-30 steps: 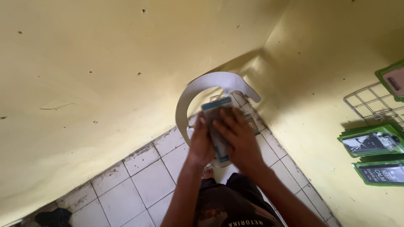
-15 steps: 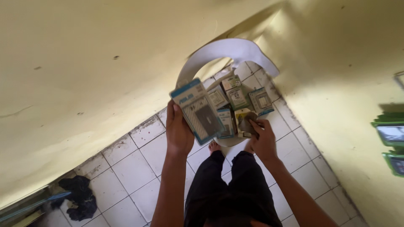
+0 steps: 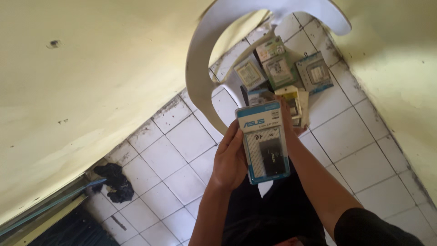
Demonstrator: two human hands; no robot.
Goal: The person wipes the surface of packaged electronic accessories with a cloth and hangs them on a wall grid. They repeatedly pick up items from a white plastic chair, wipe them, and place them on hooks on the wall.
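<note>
My left hand (image 3: 230, 159) grips the left edge of a flat blue-topped blister pack (image 3: 266, 146) with a dark rectangular battery inside, held upright in front of me. My right hand (image 3: 291, 132) is mostly hidden behind that pack. Its fingers close on a smaller cream-coloured pack (image 3: 293, 104), with another small pack (image 3: 260, 96) beside it. Beyond my hands, several more small packs (image 3: 277, 68) lie on the seat of a white plastic chair (image 3: 200, 68).
A white tiled floor (image 3: 168, 150) runs between two yellow walls (image 3: 91, 91). A dark crumpled cloth (image 3: 114, 180) lies at the foot of the left wall. My dark trousers (image 3: 273, 214) fill the bottom middle.
The view has moved closer to the chair. My left hand has brought the blue-topped pack down and toward me, and my right hand has slid behind it.
</note>
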